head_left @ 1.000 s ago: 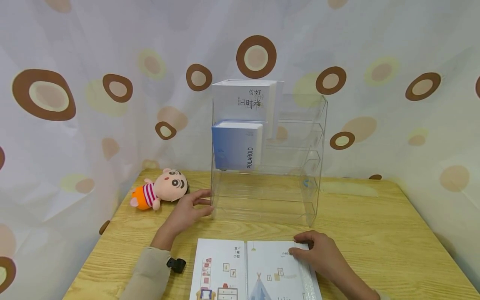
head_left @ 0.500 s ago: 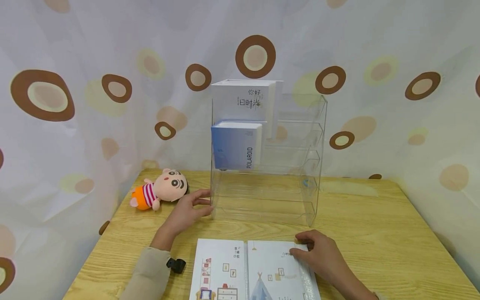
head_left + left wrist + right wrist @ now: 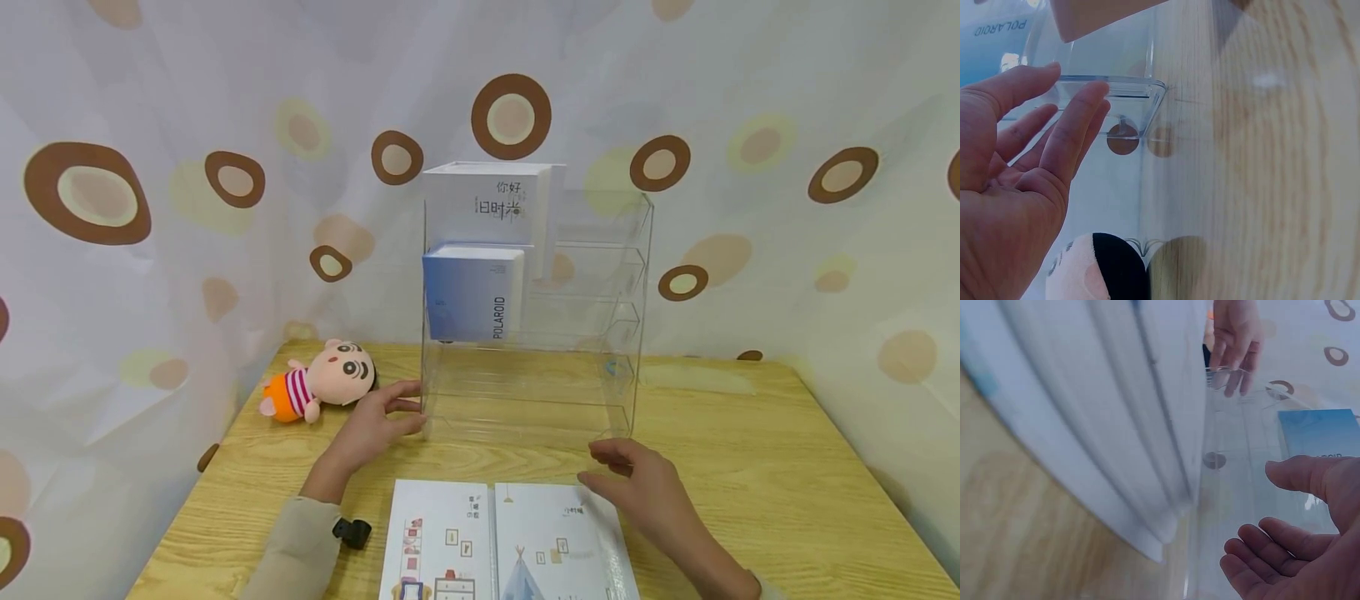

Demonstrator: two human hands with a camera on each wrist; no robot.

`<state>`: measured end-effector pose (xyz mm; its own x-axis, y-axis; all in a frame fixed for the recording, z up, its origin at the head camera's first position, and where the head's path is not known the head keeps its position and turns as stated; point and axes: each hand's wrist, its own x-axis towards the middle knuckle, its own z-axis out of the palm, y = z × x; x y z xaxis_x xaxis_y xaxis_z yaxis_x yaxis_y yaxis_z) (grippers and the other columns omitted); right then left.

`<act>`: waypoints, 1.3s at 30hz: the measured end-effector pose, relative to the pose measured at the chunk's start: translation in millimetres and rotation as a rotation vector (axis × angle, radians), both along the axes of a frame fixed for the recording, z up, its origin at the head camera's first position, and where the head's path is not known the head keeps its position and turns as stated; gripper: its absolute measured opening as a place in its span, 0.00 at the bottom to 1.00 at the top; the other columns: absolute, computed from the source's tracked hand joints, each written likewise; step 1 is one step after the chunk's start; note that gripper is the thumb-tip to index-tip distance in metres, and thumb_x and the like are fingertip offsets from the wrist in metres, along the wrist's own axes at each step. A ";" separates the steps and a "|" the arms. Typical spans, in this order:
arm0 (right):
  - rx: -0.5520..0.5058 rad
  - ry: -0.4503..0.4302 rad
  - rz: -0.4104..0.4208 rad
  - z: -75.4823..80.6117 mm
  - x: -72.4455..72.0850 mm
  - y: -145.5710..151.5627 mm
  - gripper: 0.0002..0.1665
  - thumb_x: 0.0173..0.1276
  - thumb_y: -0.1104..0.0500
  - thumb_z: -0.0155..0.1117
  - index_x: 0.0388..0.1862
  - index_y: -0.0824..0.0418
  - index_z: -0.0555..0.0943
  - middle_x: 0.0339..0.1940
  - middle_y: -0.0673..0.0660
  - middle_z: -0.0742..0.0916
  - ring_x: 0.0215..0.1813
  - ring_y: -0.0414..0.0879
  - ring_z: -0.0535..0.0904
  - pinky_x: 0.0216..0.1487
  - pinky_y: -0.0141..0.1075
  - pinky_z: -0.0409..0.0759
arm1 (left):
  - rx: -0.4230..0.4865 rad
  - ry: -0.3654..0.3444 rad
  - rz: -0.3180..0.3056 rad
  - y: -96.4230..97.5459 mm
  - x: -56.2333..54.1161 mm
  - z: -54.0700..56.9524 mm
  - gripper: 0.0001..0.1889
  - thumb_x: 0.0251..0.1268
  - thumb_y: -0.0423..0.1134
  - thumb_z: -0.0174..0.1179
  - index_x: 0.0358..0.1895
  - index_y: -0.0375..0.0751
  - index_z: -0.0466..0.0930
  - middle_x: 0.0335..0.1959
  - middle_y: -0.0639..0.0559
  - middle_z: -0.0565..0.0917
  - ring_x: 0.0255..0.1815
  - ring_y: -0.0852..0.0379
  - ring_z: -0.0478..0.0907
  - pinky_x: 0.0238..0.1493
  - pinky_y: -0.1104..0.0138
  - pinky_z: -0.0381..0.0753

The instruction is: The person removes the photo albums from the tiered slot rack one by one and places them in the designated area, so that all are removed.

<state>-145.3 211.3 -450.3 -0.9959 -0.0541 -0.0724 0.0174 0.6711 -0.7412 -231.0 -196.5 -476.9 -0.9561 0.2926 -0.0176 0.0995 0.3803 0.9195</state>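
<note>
A clear acrylic rack (image 3: 525, 392) with stepped tiers stands mid-table. Its upper tier holds a thick white album (image 3: 480, 200), and a blue album (image 3: 472, 292) marked POLAROID sits below. My left hand (image 3: 375, 425) is at the rack's lower left side, fingers reaching its edge; the left wrist view has the hand (image 3: 1029, 144) with fingers extended. Two white illustrated albums lie side by side in front, one on the left (image 3: 438, 533) and one on the right (image 3: 555, 533). Just beyond the right album's top corner, my right hand (image 3: 645, 492) hovers with fingers loosely bent and nothing held.
On the left of the wooden table (image 3: 750, 467) lies a plush doll (image 3: 322, 383) in orange shorts, close to my left hand. Behind and at both sides hangs a white curtain (image 3: 300, 100) with brown ring shapes. A black strap piece (image 3: 352, 532) sits on my left sleeve.
My right hand has let go of the right album's upper corner and lifted slightly away toward the rack. The left hand stays at the rack's side.
</note>
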 end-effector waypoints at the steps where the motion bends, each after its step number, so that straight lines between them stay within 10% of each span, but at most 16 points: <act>1: -0.010 0.000 0.002 2.1 -0.8 -0.8 0.31 0.74 0.47 0.80 0.69 0.61 0.86 0.67 0.61 0.92 0.70 0.63 0.88 0.68 0.54 0.90 | 0.003 -0.004 0.002 -0.2 0.1 -0.2 0.34 0.82 0.40 0.69 0.86 0.42 0.71 0.83 0.40 0.77 0.77 0.37 0.80 0.69 0.50 0.89; 39: -0.215 0.224 0.100 82.6 -88.6 -39.2 0.33 0.80 0.51 0.76 0.77 0.61 0.81 0.76 0.63 0.86 0.78 0.62 0.82 0.81 0.57 0.80 | -0.012 0.020 0.001 0.1 -1.4 0.0 0.33 0.83 0.40 0.68 0.85 0.41 0.72 0.82 0.40 0.77 0.77 0.37 0.80 0.67 0.50 0.90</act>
